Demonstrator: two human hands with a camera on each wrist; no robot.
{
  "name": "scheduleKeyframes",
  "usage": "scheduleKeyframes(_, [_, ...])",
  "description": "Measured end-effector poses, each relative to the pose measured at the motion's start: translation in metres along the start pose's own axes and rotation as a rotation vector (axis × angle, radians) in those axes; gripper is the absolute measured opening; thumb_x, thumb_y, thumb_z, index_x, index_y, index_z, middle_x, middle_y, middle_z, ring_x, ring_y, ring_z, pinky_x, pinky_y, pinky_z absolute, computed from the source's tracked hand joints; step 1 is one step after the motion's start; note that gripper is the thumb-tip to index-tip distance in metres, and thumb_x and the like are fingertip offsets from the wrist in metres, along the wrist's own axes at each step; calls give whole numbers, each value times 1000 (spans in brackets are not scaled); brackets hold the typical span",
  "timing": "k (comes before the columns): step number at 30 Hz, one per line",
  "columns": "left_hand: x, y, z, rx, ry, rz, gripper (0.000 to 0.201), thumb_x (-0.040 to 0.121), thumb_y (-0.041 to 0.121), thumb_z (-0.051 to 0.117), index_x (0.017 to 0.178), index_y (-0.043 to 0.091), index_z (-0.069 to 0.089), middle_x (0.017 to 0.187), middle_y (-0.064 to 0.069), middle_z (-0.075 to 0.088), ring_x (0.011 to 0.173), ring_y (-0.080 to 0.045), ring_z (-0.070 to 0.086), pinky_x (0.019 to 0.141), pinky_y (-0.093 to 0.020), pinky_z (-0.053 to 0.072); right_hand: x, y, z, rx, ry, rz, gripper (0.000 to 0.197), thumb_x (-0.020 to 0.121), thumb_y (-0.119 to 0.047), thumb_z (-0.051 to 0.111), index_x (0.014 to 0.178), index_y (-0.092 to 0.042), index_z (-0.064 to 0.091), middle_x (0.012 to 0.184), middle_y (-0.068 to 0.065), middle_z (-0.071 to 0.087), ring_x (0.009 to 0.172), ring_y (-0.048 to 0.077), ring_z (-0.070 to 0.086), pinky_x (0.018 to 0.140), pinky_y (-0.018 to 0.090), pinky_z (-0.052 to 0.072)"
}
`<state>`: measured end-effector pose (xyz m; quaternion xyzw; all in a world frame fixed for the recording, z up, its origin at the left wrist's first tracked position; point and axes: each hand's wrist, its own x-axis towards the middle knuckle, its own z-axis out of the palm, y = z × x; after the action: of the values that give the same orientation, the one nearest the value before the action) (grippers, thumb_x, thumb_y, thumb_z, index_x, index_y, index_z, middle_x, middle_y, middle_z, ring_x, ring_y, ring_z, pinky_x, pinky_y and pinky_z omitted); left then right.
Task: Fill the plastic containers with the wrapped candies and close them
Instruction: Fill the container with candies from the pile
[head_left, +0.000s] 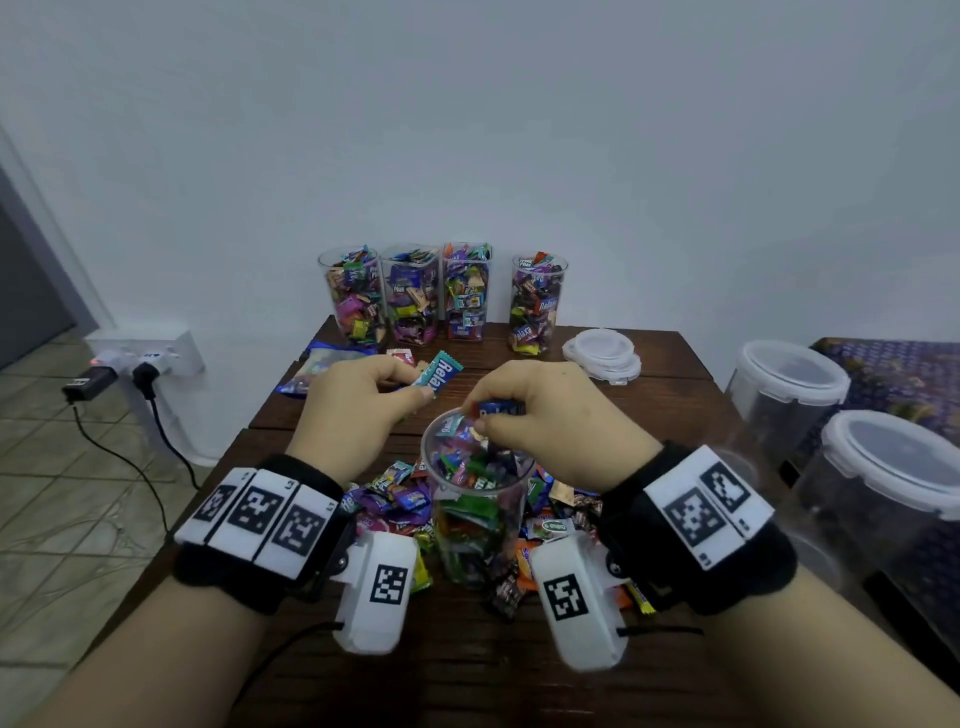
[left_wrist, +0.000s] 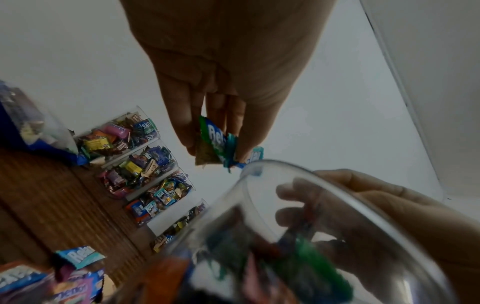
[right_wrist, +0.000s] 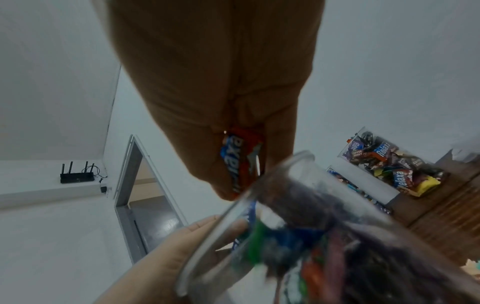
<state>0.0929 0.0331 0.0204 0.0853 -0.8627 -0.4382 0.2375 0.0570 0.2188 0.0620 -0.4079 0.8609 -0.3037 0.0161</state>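
Filling the open container (head_left: 475, 499) at the table's (head_left: 467, 675) near middle, amid the loose candy pile (head_left: 400, 499). Left hand (head_left: 358, 410) pinching a small bunch of wrapped candies (left_wrist: 221, 148) between thumb and fingertips, just left of the rim. Right hand (head_left: 545, 421) pinching a blue candy (head_left: 498, 408) right over the mouth. Likely handling light and crinkly, wrappers slick, best taken by a twisted end or across the middle. Container probably thin, clear, easily tipped; possibly half full, though blurred in the wrist views. Four filled containers (head_left: 441, 296) standing unlidded at the far edge, lids (head_left: 602, 353) stacked near them.
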Motion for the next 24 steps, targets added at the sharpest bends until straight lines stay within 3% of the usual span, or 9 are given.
scheduleKeyframes(2, [-1, 0, 0, -2, 1, 2, 13, 81, 18, 72, 73, 26, 66, 76, 18, 62, 73, 1, 56, 66, -21, 42, 0, 1, 1, -3, 12, -1, 19, 86, -15, 63, 104, -17, 71, 104, -3, 62, 94, 9, 56, 86, 25, 44])
scheduleKeyframes(6, [-1, -1, 0, 0, -7, -1, 12, 81, 19, 72, 74, 27, 67, 78, 19, 62, 76, 2, 57, 68, -24, 42, -5, 5, 5, 43, 120, 23, 19, 88, -15, 62, 106, -16, 68, 105, -6, 62, 98, 8, 57, 90, 27, 46])
scheduleKeyframes(9, [-1, 0, -1, -21, -8, -12, 12, 82, 20, 71, 73, 27, 66, 81, 17, 64, 79, -3, 58, 71, -26, 44, -17, 10, 10, 197, 256, 94, 26, 89, -20, 61, 115, -20, 63, 111, -12, 58, 105, 0, 51, 89, 10, 40])
scheduleKeyframes(10, [-1, 2, -2, -30, -8, -13, 13, 81, 20, 71, 72, 28, 66, 82, 15, 64, 80, -6, 59, 72, -27, 44, -23, 13, 13, 275, 268, 133, 33, 88, -25, 63, 121, -24, 59, 116, -15, 55, 109, -2, 48, 90, 9, 38])
scheduleKeyframes(13, [-3, 9, -4, -87, -9, 0, 14, 81, 20, 72, 70, 27, 67, 79, 12, 67, 77, -9, 60, 71, -29, 45, -38, 22, 32, 486, 180, 253, 76, 75, -48, 73, 140, -32, 37, 137, -16, 43, 124, 1, 41, 103, 26, 36])
scheduleKeyframes(16, [-7, 21, -6, -137, -23, 36, 10, 79, 20, 73, 72, 25, 70, 77, 10, 69, 76, -11, 62, 72, -32, 48, -44, 31, 52, 625, 107, 282, 108, 56, -65, 76, 145, -38, 21, 143, -18, 38, 128, 3, 41, 108, 36, 37])
scheduleKeyframes(19, [-11, 34, -6, -197, -63, 76, 13, 78, 20, 74, 70, 29, 69, 73, 13, 70, 73, -4, 63, 70, -25, 49, -44, 37, 63, 744, 115, 271, 107, 55, -56, 80, 143, -41, 21, 135, -21, 45, 124, -1, 46, 107, 36, 40])
scheduleKeyframes(22, [-16, 42, -5, -215, -137, 90, 11, 79, 17, 74, 73, 25, 70, 76, 15, 71, 73, 0, 64, 70, -19, 51, -44, 35, 65, 785, 127, 226, 95, 60, -40, 84, 139, -31, 32, 127, -22, 52, 113, -11, 51, 93, 13, 45])
scheduleKeyframes(24, [-19, 45, -4, -219, -224, 71, 4, 79, 17, 73, 78, 21, 73, 81, 8, 73, 78, -8, 68, 74, -29, 54, -44, 33, 64, 812, 145, 183, 73, 66, -21, 84, 127, -30, 43, 117, -22, 58, 106, -12, 55, 81, 5, 44])
